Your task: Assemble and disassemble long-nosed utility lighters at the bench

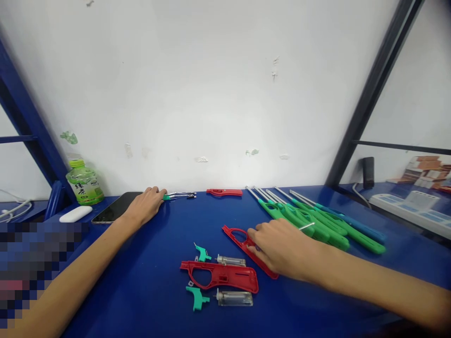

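Observation:
My left hand (pixel 147 205) reaches to the back of the blue table beside a black phone, its curled fingers at the green end of some thin metal parts (pixel 179 195). Its fingertips are partly hidden. My right hand (pixel 278 244) closes over a red lighter casing half (pixel 235 234) lying slanted on the table. A thin metal rod (pixel 307 226) shows beyond that hand; I cannot tell whether it is held. Nearer me lies another red casing half (pixel 230 277), hollow side up. Clear fuel tanks (pixel 235 298) and green triggers (pixel 198 297) lie on both sides of it.
Several green lighters (pixel 299 218) with metal barrels, and a blue one (pixel 362 228), lie at right. A small red part (pixel 224 192) sits by the wall. At left are the phone (pixel 112 209), a white case (pixel 75 214) and a green-labelled bottle (pixel 84 183). Dark posts slant up both sides.

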{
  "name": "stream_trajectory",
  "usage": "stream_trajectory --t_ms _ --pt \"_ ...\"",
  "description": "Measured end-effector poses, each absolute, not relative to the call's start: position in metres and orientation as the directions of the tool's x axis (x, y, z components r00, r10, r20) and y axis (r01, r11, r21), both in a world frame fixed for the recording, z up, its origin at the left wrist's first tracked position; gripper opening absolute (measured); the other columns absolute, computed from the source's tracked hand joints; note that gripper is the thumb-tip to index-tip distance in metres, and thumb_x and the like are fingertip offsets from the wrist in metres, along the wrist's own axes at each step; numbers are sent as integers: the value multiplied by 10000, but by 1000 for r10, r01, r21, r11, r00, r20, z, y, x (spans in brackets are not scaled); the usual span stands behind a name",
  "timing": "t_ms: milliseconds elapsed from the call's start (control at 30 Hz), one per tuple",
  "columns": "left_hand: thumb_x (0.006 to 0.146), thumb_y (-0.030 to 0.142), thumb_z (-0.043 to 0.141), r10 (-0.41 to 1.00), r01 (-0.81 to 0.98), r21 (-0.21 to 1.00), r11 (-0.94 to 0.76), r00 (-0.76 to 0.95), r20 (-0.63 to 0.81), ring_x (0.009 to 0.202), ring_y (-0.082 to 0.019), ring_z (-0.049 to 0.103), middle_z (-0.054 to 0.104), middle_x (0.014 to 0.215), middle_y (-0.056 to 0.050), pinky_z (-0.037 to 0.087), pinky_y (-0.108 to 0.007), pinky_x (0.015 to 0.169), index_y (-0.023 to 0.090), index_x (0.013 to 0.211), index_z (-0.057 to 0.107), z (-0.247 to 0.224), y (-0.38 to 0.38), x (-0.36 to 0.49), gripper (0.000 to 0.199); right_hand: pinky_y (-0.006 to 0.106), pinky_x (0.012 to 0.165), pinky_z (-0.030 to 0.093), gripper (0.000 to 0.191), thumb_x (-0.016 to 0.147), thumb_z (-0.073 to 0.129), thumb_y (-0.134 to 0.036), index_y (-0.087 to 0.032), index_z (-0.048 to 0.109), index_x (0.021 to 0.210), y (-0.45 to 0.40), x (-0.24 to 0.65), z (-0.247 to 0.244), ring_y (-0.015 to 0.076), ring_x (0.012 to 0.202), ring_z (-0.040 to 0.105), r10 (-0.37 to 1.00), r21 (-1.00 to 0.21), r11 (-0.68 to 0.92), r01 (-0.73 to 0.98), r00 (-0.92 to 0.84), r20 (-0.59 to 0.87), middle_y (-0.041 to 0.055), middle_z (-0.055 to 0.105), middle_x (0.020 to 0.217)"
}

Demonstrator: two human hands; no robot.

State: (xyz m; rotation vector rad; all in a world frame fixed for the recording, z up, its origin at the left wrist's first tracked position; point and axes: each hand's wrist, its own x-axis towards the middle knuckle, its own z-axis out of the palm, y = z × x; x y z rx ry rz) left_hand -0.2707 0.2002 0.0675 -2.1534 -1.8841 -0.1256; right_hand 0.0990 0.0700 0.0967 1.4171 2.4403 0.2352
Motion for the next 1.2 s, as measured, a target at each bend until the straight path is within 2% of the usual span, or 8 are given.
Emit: stream_trajectory --t_ms 133,300,500,600,700,833,1000,1200 --pt "1040 407 701 951 979 -80 -188 202 236 1184 -263 695 679 1360 -103 608 -497 1002 192 1322 664 85 178 -247 356 406 856 645 310 1071 674 -432 -159 703 1215 80 107 102 194 936 749 882 305 472 828 -447 -151 59 753 1110" --pt "1050 412 684 916 908 119 -401 401 27 1005 -205 719 736 1137 -53 615 -421 920 181 1142 711 97 120 -224 251 376 787 596 313 1105 590 -474 -190 707 1165 70 115 116 204 885 741 858 239 509 827 -509 -68 45 751 1059" --pt "984 410 674 880 859 274 -432 468 -77 1073 -218 675 707 1130 -1 555 -353 924 340 1161 691 80 65 -217 191 355 578 319 278 1022 694 -522 -246 730 1039 37 109 113 261 779 746 722 160 690 706 -688 -73 44 767 1016" --pt "982 419 667 868 839 314 -444 490 -81 1030 -212 671 706 1082 13 522 -322 879 338 1030 698 74 66 -213 99 362 545 180 253 1026 693 -465 -214 724 1040 33 104 102 267 740 732 696 178 713 678 -716 -60 76 762 993" --pt "998 428 654 862 823 331 -461 504 -54 988 -208 669 712 1040 15 503 -315 846 326 978 703 73 71 -212 115 368 530 138 185 1030 691 -388 -205 710 1018 36 103 97 237 709 715 676 185 730 658 -735 -56 69 760 976" --pt "1049 446 576 856 812 303 -499 516 30 975 -209 676 724 1049 1 515 -334 854 312 1021 711 79 72 -214 191 347 516 217 143 1036 678 -325 -189 698 998 41 108 111 197 651 678 701 186 705 684 -712 -43 58 755 964" --pt "1067 431 626 849 830 184 -526 499 174 1041 -225 691 720 1132 -55 568 -443 954 201 1130 708 101 106 -207 252 354 768 578 240 1096 610 -389 -168 702 1108 75 119 144 178 833 705 772 188 624 758 -635 -4 44 735 1054" --pt "1039 411 705 859 855 125 -503 478 185 1109 -238 716 707 1291 -89 621 -465 961 186 1279 681 93 204 -172 330 462 945 632 350 1051 703 -406 -184 674 1320 163 115 141 240 1106 726 868 208 491 846 -496 -31 94 707 1314"
